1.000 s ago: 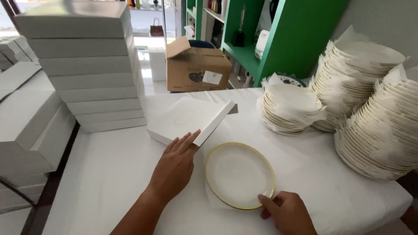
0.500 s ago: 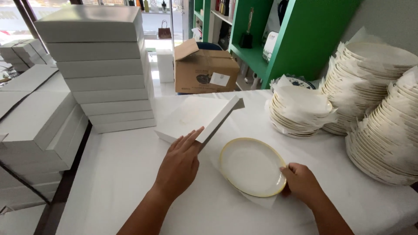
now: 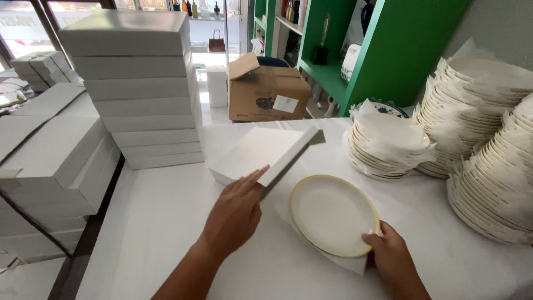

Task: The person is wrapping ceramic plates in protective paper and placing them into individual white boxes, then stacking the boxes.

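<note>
At your far left, flat grey-white cardboard boxes [image 3: 50,161] are stacked in stepped piles, and just right of them a taller tower of the same boxes [image 3: 139,89] stands on the white-covered table [image 3: 166,233]. Your left hand [image 3: 236,214] lies palm down with its fingers [image 3: 252,179] straight and pressed together, their tips touching the near corner of a shallow white square box lid [image 3: 261,153], which is tilted up off the table on its right edge. Behind it, on the floor, sits a brown corrugated carton [image 3: 266,91] with one flap raised and a white rectangular label [image 3: 286,104] on its front. Just right of the lid, the round white plate with a yellow rim [image 3: 333,214] rests on a sheet of white paper [image 3: 344,261]. Your right hand [image 3: 391,261] pinches the plate's near right rim, thumb on top. Further right, stacks of cream plates interleaved with paper [image 3: 388,141] crowd the table's edge, below green shelving [image 3: 388,50].
</note>
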